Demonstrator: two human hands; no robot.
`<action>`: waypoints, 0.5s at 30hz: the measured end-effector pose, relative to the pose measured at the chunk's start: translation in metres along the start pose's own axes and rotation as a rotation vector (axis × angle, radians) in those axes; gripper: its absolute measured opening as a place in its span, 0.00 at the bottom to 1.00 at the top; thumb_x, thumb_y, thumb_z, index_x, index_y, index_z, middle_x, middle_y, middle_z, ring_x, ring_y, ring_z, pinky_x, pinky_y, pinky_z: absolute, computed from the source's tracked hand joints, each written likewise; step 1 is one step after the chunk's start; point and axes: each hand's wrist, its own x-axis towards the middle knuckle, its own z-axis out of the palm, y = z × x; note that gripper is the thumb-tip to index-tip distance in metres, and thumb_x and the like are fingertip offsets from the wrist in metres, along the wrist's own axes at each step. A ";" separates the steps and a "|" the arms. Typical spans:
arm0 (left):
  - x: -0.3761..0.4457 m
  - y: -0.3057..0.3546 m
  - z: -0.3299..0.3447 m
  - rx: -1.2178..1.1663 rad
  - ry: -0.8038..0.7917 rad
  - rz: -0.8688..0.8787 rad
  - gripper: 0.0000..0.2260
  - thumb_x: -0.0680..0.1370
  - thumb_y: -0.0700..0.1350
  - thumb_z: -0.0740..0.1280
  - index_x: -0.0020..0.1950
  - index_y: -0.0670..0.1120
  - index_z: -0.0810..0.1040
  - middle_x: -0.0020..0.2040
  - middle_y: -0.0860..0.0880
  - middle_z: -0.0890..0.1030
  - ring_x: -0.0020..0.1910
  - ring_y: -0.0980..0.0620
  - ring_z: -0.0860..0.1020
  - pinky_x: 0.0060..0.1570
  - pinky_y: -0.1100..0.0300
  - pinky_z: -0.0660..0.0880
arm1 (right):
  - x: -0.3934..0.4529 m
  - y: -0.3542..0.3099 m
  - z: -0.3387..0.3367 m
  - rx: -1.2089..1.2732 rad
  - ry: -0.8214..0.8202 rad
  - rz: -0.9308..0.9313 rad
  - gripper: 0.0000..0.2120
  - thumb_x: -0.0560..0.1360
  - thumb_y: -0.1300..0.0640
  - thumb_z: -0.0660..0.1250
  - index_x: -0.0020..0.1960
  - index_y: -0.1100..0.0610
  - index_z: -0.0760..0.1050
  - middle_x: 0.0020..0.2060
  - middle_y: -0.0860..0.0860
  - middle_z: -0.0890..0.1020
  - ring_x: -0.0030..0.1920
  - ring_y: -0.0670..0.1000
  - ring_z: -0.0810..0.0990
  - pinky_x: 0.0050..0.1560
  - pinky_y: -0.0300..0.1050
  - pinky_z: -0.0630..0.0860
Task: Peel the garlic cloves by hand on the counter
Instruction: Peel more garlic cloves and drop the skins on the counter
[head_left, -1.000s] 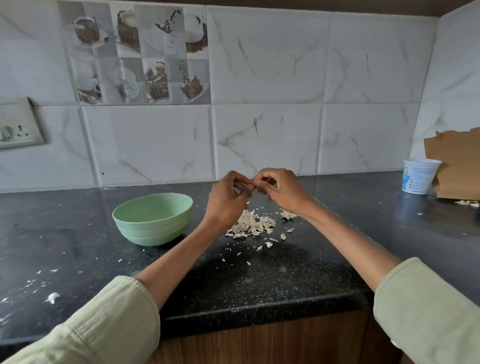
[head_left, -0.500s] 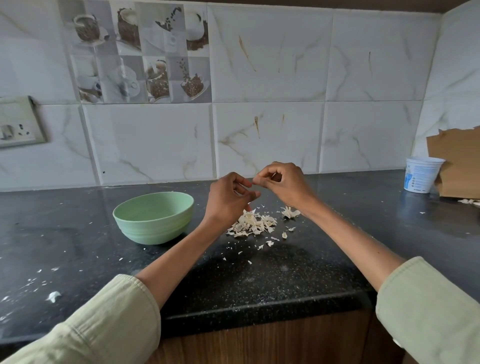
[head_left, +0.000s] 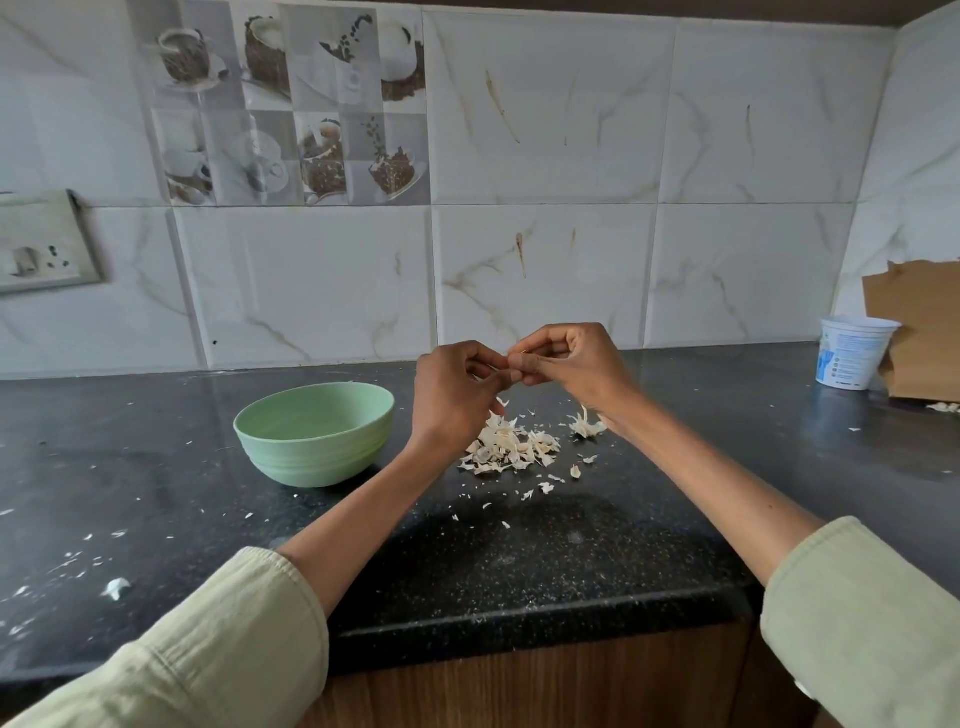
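My left hand (head_left: 453, 395) and my right hand (head_left: 571, 361) are raised together above the black counter (head_left: 519, 561), fingertips meeting. Both pinch a small garlic clove (head_left: 511, 362), almost wholly hidden by the fingers; only a pale sliver shows. Directly below them lies a pile of pale garlic skins (head_left: 511, 447), and a smaller clump of skin (head_left: 587, 426) rests beside my right wrist. A piece of skin hangs in the air just under my left fingers.
A light green bowl (head_left: 314, 434) stands left of the pile, close to my left forearm. A white plastic cup (head_left: 852, 358) and torn brown cardboard (head_left: 919, 332) sit at the far right. Skin flecks dot the counter. A wall socket (head_left: 41, 244) is at left.
Both hands have risen slightly and stayed pinched together, fingers working at the clove. A flake of skin has come loose beneath my left fingers.
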 end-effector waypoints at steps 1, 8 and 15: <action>0.000 0.001 0.000 -0.002 0.002 0.003 0.05 0.76 0.43 0.79 0.46 0.46 0.85 0.35 0.49 0.85 0.30 0.49 0.85 0.35 0.51 0.83 | -0.001 -0.001 0.000 0.034 0.008 0.025 0.11 0.73 0.62 0.80 0.52 0.67 0.85 0.44 0.59 0.89 0.44 0.56 0.89 0.46 0.41 0.85; -0.004 0.006 0.001 -0.058 -0.005 -0.022 0.04 0.76 0.40 0.79 0.48 0.42 0.86 0.36 0.44 0.86 0.30 0.48 0.85 0.30 0.61 0.79 | 0.000 -0.002 -0.001 0.003 0.004 0.030 0.11 0.75 0.60 0.78 0.51 0.67 0.85 0.41 0.59 0.88 0.41 0.55 0.87 0.46 0.43 0.85; -0.006 0.009 0.004 -0.081 -0.019 -0.013 0.04 0.78 0.39 0.77 0.48 0.40 0.85 0.36 0.43 0.86 0.32 0.48 0.86 0.33 0.59 0.82 | 0.000 -0.002 -0.001 0.023 0.011 0.058 0.10 0.76 0.61 0.77 0.52 0.68 0.85 0.40 0.58 0.88 0.39 0.52 0.87 0.44 0.40 0.85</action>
